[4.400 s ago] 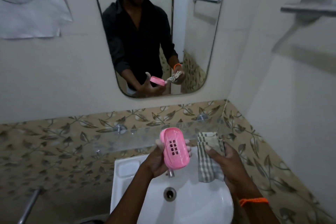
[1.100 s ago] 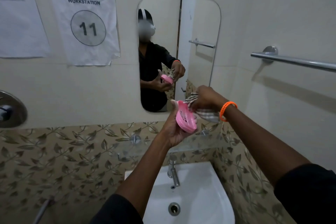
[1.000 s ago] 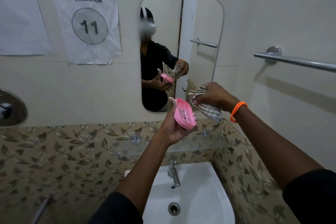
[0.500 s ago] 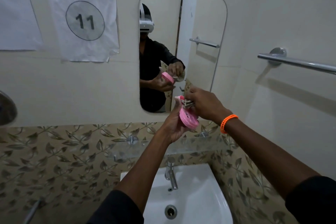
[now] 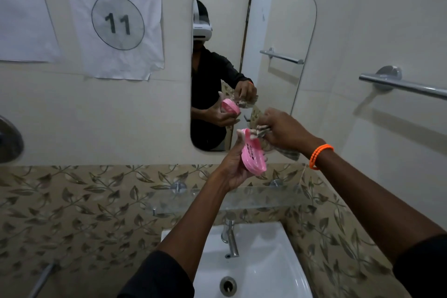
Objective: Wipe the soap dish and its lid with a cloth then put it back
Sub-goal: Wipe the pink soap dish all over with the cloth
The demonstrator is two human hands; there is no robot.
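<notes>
Item: pink soap dish [image 5: 253, 155], slotted plastic, held on edge in front of the mirror's [image 5: 278, 31] lower rim and above the glass shelf [image 5: 254, 197].

Left hand [image 5: 233, 164]: grip closed around the dish from behind, fingers curled over its long edges, thumb at the top.

Right hand [image 5: 281, 132]: grip bunched on a checked cloth [image 5: 287, 152], pressing a fold against the dish's upper rim; the rest of the cloth hangs below the wrist.

Handling, judged: the dish looks light and rigid, thin-walled, likely slick if soapy or damp; best taken by the long edges, as now, leaving the faces free for wiping. The cloth is soft and limp, so it needs to be wadded to give pressure.

Lid: not visible as a separate piece.

Below the mirror: white sink [image 5: 266, 271] with tap [image 5: 231, 237].
</notes>
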